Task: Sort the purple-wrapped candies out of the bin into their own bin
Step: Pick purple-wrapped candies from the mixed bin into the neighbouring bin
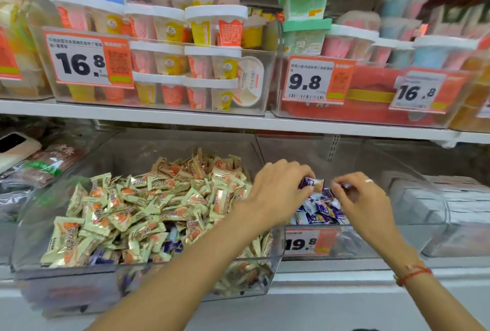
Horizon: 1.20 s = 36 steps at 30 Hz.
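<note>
From the head view, both hands reach over the right clear bin (pixel 371 248), where a small heap of purple-wrapped candies (pixel 322 210) lies against its near wall, behind an orange price tag (pixel 311 242). The left hand (pixel 278 187) crosses over the edge between the two bins and pinches one purple candy (pixel 311 181) in its fingertips, just above the heap. The right hand (pixel 362 198), wearing a ring, has its fingers curled round another purple wrapper (pixel 344 186), mostly covered by the fingers. The left bin (pixel 23 240) is piled nearly to its rim with cream-and-orange candies (pixel 148 206); a few purple ones (pixel 172 246) show among them near the front wall, half buried. The far and right parts of the right bin stand bare, leaving room round the hands. Above, a white shelf (pixel 238 121) overhangs both bins with cups (pixel 201 28) and price cards (pixel 87 57). Packets (pixel 45 163) at the far left are cut off and blurred, and their print is unreadable.
</note>
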Tool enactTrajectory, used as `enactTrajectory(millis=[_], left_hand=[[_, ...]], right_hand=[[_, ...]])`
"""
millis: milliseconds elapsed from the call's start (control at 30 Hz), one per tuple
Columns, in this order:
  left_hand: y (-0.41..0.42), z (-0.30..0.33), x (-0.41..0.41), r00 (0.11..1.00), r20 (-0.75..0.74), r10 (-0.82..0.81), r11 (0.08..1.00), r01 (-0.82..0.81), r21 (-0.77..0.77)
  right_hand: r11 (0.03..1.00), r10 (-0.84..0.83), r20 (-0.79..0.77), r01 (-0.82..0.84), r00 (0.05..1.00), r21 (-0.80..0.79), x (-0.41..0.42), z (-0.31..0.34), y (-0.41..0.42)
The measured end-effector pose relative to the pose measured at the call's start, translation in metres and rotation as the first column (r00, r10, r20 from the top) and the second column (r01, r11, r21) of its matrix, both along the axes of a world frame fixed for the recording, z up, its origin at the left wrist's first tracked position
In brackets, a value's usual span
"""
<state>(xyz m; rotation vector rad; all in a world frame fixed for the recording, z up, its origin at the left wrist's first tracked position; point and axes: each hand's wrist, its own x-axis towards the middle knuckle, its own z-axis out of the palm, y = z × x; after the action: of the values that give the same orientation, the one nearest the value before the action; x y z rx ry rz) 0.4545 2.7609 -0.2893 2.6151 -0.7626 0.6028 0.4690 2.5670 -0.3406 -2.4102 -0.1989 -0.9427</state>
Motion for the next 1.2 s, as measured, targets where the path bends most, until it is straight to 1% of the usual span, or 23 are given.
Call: enactTrajectory(millis=[67, 100, 133, 167, 200, 267, 333, 400, 467, 533, 567, 633, 667, 700, 767, 833, 900, 1000, 1033, 1067, 1200], left_hand=[[-0.021, -0.005, 0.014, 1.000, -0.007, 0.011, 0.987, -0.010, 0.160], [-0.025, -0.008, 0.019, 0.999, -0.028, 0.018, 0.979, -0.012, 0.203], [-0.025, -0.009, 0.021, 0.999, -0.046, 0.022, 0.979, -0.013, 0.204], [-0.021, -0.009, 0.021, 0.998, -0.054, 0.020, 0.985, -0.011, 0.169], [-0.014, -0.008, 0.017, 0.999, -0.048, 0.009, 0.994, -0.004, 0.113], [0.013, -0.005, 0.005, 1.000, -0.002, -0.001, 1.000, 0.001, -0.001], [0.052, -0.003, -0.014, 0.999, 0.030, 0.041, 0.997, -0.039, -0.066], [0.100, -0.004, -0.033, 0.990, 0.050, 0.135, 0.988, -0.131, -0.075], [0.148, -0.005, -0.046, 0.965, 0.043, 0.259, 0.965, -0.257, -0.055], [0.190, -0.008, -0.053, 0.936, -0.032, 0.350, 0.937, -0.349, 0.032], [0.206, -0.011, -0.055, 0.925, -0.103, 0.365, 0.928, -0.354, 0.115], [0.225, -0.021, -0.057, 0.896, -0.271, 0.353, 0.921, -0.281, 0.271], [0.230, -0.028, -0.057, 0.877, -0.336, 0.343, 0.919, -0.239, 0.314], [0.232, -0.035, -0.057, 0.867, -0.370, 0.334, 0.920, -0.214, 0.329], [0.232, -0.046, -0.056, 0.882, -0.347, 0.319, 0.930, -0.220, 0.295], [0.232, -0.049, -0.054, 0.898, -0.284, 0.337, 0.924, -0.259, 0.280], [0.231, -0.049, -0.051, 0.903, -0.234, 0.360, 0.915, -0.293, 0.277], [0.233, -0.051, -0.043, 0.908, -0.176, 0.380, 0.909, -0.331, 0.254], [0.234, -0.052, -0.041, 0.907, -0.166, 0.388, 0.907, -0.344, 0.244], [0.236, -0.052, -0.039, 0.904, -0.163, 0.396, 0.905, -0.354, 0.237], [0.235, -0.052, -0.037, 0.895, -0.143, 0.422, 0.896, -0.388, 0.218]], right_hand=[[0.990, 0.022, -0.215, -0.052, 0.976, -0.133, 0.008, -0.005, -0.012], [0.980, 0.039, -0.319, -0.099, 0.947, -0.173, 0.008, -0.005, -0.017], [0.972, 0.050, -0.384, -0.133, 0.922, -0.192, 0.006, -0.005, -0.021], [0.969, 0.057, -0.402, -0.148, 0.914, -0.198, 0.003, -0.005, -0.024], [0.970, 0.069, -0.386, -0.152, 0.920, -0.189, -0.001, -0.004, -0.026], [0.975, 0.094, -0.305, -0.149, 0.948, -0.164, -0.010, -0.002, -0.025], [0.974, 0.153, -0.193, -0.181, 0.969, -0.139, -0.020, 0.004, -0.013], [0.963, 0.247, -0.076, -0.254, 0.966, -0.086, -0.031, 0.016, 0.013], [0.928, 0.370, 0.024, -0.369, 0.929, -0.046, -0.042, 0.031, 0.049], [0.863, 0.505, 0.054, -0.501, 0.862, -0.063, -0.049, 0.044, 0.089], [0.821, 0.567, 0.013, -0.563, 0.824, -0.099, -0.050, 0.049, 0.111], [0.716, 0.639, -0.188, -0.666, 0.746, -0.209, -0.048, 0.053, 0.153], [0.648, 0.638, -0.306, -0.707, 0.707, -0.284, -0.044, 0.052, 0.173], [0.571, 0.619, -0.411, -0.743, 0.670, -0.349, -0.038, 0.048, 0.191], [0.437, 0.550, -0.566, -0.789, 0.614, -0.431, -0.027, 0.038, 0.217], [0.341, 0.470, -0.651, -0.803, 0.596, -0.489, -0.014, 0.027, 0.231], [0.272, 0.396, -0.696, -0.800, 0.599, -0.534, -0.005, 0.019, 0.235], [0.152, 0.310, -0.715, -0.775, 0.627, -0.613, 0.004, 0.007, 0.237], [0.125, 0.302, -0.708, -0.763, 0.638, -0.634, 0.005, 0.004, 0.238], [0.121, 0.315, -0.692, -0.751, 0.649, -0.649, 0.005, 0.000, 0.240], [0.140, 0.417, -0.618, -0.719, 0.666, -0.681, 0.002, 0.001, 0.246]])
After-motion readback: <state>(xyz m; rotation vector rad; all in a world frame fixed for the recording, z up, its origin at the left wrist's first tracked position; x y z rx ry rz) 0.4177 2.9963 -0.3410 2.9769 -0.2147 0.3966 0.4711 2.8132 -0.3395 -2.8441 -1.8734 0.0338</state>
